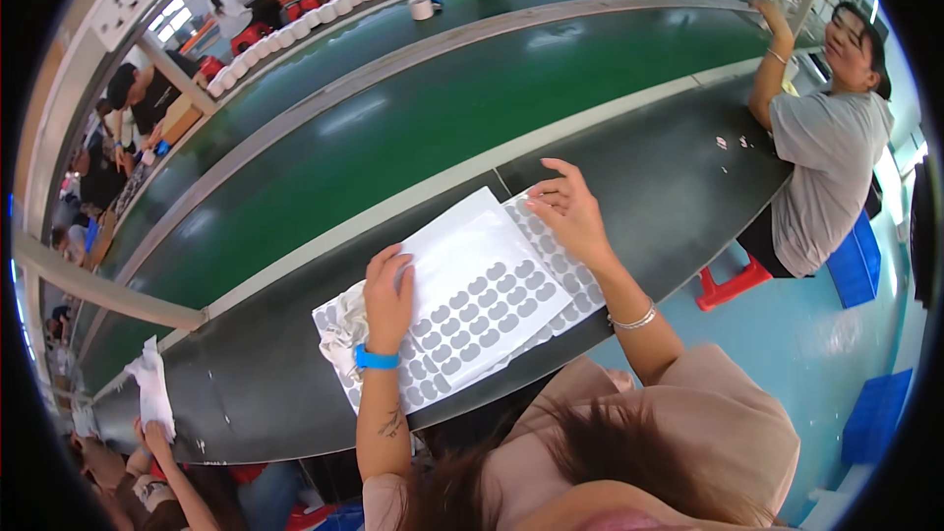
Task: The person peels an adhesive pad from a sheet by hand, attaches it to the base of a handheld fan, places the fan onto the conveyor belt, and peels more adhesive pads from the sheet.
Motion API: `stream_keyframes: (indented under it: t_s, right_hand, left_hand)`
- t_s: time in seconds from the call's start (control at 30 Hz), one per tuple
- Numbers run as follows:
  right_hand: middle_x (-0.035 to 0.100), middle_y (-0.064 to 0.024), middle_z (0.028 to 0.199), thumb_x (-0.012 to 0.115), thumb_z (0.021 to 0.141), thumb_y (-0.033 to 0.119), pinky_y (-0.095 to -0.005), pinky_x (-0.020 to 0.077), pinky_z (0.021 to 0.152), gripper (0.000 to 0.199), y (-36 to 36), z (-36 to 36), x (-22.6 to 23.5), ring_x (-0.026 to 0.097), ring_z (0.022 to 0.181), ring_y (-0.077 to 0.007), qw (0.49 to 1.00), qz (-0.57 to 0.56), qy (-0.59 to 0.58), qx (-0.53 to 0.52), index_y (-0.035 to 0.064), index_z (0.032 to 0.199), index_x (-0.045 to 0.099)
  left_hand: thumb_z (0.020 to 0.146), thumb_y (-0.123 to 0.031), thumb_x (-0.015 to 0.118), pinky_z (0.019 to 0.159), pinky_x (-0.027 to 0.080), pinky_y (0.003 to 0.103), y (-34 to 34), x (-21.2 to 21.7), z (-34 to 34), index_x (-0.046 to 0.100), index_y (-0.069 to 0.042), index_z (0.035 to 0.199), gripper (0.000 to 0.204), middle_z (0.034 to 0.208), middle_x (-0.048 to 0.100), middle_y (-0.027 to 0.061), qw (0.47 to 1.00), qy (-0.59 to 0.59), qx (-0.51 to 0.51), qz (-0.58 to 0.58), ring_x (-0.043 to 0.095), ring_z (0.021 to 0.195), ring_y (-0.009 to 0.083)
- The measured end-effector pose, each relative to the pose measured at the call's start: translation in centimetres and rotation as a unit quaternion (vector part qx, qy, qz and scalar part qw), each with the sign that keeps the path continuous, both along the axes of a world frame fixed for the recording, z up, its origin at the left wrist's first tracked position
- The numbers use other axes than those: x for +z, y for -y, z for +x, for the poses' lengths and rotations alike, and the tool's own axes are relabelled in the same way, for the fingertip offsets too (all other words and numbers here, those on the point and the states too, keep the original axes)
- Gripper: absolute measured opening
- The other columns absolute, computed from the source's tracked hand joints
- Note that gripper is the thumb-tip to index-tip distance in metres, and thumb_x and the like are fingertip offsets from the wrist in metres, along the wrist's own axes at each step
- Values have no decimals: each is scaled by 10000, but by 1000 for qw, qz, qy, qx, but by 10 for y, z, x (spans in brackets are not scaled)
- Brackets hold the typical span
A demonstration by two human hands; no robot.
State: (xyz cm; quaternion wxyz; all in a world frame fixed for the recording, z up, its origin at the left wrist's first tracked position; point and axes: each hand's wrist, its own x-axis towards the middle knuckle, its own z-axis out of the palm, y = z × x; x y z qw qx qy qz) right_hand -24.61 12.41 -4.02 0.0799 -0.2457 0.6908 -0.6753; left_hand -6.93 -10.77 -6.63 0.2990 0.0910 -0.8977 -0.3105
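Note:
A stack of white sheets printed with grey rounded sticker shapes (482, 310) lies at a slant on the dark table in front of me. My left hand (389, 297) rests on the left side of the stack, its thumb apart from its fingers. Beside that wrist, a crumpled whitish bundle (341, 339) covers part of a lower sheet. At the far right corner is my right hand (572, 216), fingers loosely bent and spread, the tips at the edge of another sticker sheet (560, 261). Whether those tips press on the paper is hard to see.
Beyond the table runs a green conveyor belt (393, 118) behind a pale rail (472, 162). White rolls (324, 12) line its far side. A person in grey (831, 147) sits at the right near a red stool (733, 285). At the left, another person's hands hold white paper (152, 393).

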Motion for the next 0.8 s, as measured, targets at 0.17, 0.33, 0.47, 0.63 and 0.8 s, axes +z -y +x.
stream_keyframes:
  t_s: [0.17, 0.33, 0.47, 0.63, 0.8]
  right_hand:
    - [645, -105, 980, 668, 832, 12, -218, 497, 728, 563, 0, -4, -6, 617, 844, -108, 998, -48, -2, -35, 37, 1308, 368]
    - [653, -119, 1019, 677, 842, 60, -239, 509, 765, 559, 1, -3, -2, 628, 872, -121, 998, -29, -11, -47, 33, 1306, 366]
    - [654, -117, 1012, 673, 848, 71, -247, 511, 774, 533, -1, -2, 1, 632, 885, -130, 999, -17, -17, -34, 36, 1295, 386]
    - [655, -110, 1005, 676, 849, 86, -249, 512, 770, 502, -3, -2, 1, 637, 882, -135, 999, 1, -33, -32, 38, 1274, 412]
    - [660, -104, 1000, 680, 847, 97, -255, 512, 748, 487, -3, -1, 2, 645, 868, -138, 998, 6, -49, -30, 34, 1257, 425]
  left_hand:
    - [831, -32, 581, 890, 448, 379, -3, 5, 1, 620, -8, 958, 135, 1124, 585, 155, 1000, 0, -19, 0, 562, 1036, 338]
    - [828, -24, 579, 883, 451, 373, -4, 9, 3, 623, -3, 965, 146, 1133, 583, 153, 1000, 17, 11, 7, 567, 1030, 326]
    - [828, -22, 579, 878, 452, 370, -3, 6, -1, 624, 1, 964, 145, 1136, 583, 150, 1000, 19, 7, 5, 569, 1025, 324]
    - [830, -17, 577, 877, 453, 366, -5, 7, 0, 626, 9, 956, 138, 1138, 583, 151, 1000, 19, 9, 5, 571, 1023, 320]
    - [837, -15, 570, 874, 454, 342, -5, 7, 2, 621, 17, 967, 144, 1136, 588, 149, 1000, 23, 13, 1, 581, 1028, 299]
